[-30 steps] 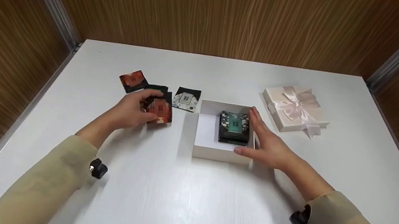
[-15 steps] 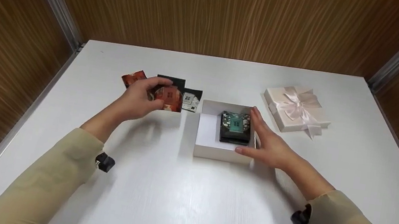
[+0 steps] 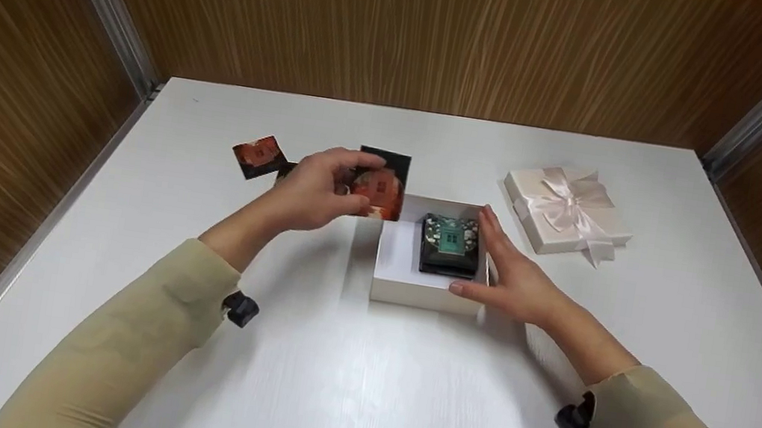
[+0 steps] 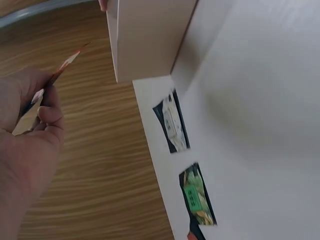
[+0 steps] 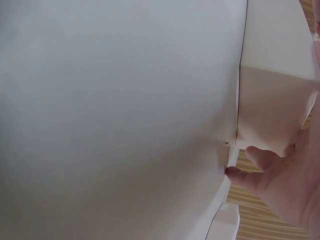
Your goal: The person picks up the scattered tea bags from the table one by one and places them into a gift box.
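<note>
My left hand [image 3: 319,190] pinches a small square sachet [image 3: 382,190] with an orange-red and black print, raised over the left side of an uncovered white box [image 3: 425,297]. Seen edge-on in the left wrist view, the sachet [image 4: 61,70] sits between thumb and fingers. A stack of dark sachets [image 3: 450,243] with a teal label lies in the right part of the box. Around the box's right side is my right hand [image 3: 518,283], thumb on the front wall, its fingers mostly straight along the right wall. The right wrist view shows those fingers [image 5: 242,177] against the box.
Another orange-red sachet [image 3: 259,155] lies at the far left of the table. A white sachet [image 4: 172,124] and a green one [image 4: 196,196] show in the left wrist view. Right of the box stands a pale pink lid [image 3: 567,208] with a ribbon bow.
The left hand has lifted the orange-red sachet and carried it rightward to the box's left edge. The right hand and the box have stayed in place.
</note>
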`<state>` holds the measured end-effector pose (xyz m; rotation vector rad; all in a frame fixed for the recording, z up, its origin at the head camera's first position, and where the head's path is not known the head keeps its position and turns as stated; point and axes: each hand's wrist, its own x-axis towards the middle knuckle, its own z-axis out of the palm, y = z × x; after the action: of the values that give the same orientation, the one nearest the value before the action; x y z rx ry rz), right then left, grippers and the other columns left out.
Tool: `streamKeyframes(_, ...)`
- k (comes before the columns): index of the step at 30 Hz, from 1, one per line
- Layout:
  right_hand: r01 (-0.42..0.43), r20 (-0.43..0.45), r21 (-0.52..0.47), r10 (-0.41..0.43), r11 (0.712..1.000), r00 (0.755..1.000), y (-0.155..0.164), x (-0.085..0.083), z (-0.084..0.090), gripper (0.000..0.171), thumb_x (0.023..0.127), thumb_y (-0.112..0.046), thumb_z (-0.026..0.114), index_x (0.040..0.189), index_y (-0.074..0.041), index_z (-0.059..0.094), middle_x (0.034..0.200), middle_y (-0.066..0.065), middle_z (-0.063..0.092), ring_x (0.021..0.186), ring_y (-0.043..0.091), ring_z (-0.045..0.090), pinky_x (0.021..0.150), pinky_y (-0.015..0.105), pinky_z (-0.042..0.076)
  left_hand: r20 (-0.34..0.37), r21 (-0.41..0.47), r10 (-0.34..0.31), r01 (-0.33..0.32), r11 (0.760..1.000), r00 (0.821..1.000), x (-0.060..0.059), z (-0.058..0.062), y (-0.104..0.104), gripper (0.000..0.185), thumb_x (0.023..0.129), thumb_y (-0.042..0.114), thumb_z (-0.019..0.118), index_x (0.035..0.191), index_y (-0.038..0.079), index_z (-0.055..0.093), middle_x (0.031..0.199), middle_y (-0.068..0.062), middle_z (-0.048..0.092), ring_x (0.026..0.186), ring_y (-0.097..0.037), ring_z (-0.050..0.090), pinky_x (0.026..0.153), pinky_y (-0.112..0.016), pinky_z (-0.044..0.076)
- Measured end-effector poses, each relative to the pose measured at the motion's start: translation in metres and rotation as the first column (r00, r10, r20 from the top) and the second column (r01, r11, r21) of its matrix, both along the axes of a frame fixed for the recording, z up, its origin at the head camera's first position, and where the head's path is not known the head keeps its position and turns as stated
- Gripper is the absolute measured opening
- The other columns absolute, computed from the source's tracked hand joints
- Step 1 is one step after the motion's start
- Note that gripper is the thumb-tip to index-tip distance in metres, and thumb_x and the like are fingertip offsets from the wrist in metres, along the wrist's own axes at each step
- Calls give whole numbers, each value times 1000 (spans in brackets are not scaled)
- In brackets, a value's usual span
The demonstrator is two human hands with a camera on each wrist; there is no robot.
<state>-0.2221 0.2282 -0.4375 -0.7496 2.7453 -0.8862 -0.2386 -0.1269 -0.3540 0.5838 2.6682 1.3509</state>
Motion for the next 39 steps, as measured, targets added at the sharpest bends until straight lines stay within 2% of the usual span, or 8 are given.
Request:
streamKeyframes(9, 7, 0, 8, -7, 1000, 1000, 0, 0, 0, 118, 92, -60, 76, 172, -19, 0, 179, 5, -5, 158, 40, 22, 122, 60, 30, 19, 2, -66, 66, 998, 998, -1, -5, 28, 55, 99, 10, 75, 151, 15, 60, 130, -4, 65, 102, -18, 60, 85, -32, 54)
streamKeyframes(15, 7, 1, 13, -7, 1000, 1000, 0, -1, 1, 118, 92, -59, 76, 172, -18, 0, 179, 6, -5, 158, 40, 23, 122, 60, 30, 27, -28, -83, 84, 996, 996, -3, -13, 39, 57, 98, 11, 76, 153, 14, 58, 136, -4, 65, 106, -17, 61, 91, -32, 54)
streamKeyframes(21, 6, 9, 8, -6, 1000, 1000, 1, -1, 0, 118, 92, -59, 76, 173, -19, 0, 178, 4, -7, 159, 39, 19, 123, 59, 28, 18, -73, -92, 93, 993, 996, -6, -20, 51, 59, 97, 13, 78, 153, 13, 59, 125, -5, 69, 98, -17, 59, 85, -32, 51)
streamKeyframes(32, 14, 11, 6, -14, 1000, 1000, 2, 0, -1, 119, 92, -60, 77, 172, -18, 0, 178, 3, -6, 159, 39, 19, 123, 60, 28, 39, -73, -133, 136, 988, 990, -10, -32, 72, 59, 98, 7, 75, 154, 5, 55, 129, -12, 69, 105, -19, 65, 93, -33, 54)
streamKeyframes(35, 11, 12, 14, -11, 1000, 1000, 2, -1, -1, 118, 92, -61, 76, 172, -18, -1, 178, 2, -7, 159, 38, 18, 123, 60, 27, 45, -87, -134, 137, 987, 990, -11, -34, 77, 59, 98, 8, 75, 153, 4, 56, 138, -13, 67, 117, -20, 63, 105, -34, 50)
streamKeyframes(39, 11, 12, 17, -12, 1000, 1000, 1, 0, 0, 118, 93, -61, 75, 172, -19, -2, 178, 2, -7, 159, 38, 18, 123, 60, 27, 37, -122, -131, 134, 983, 991, -12, -36, 83, 58, 98, 9, 75, 153, 4, 56, 150, -12, 61, 136, -20, 55, 118, -35, 40)
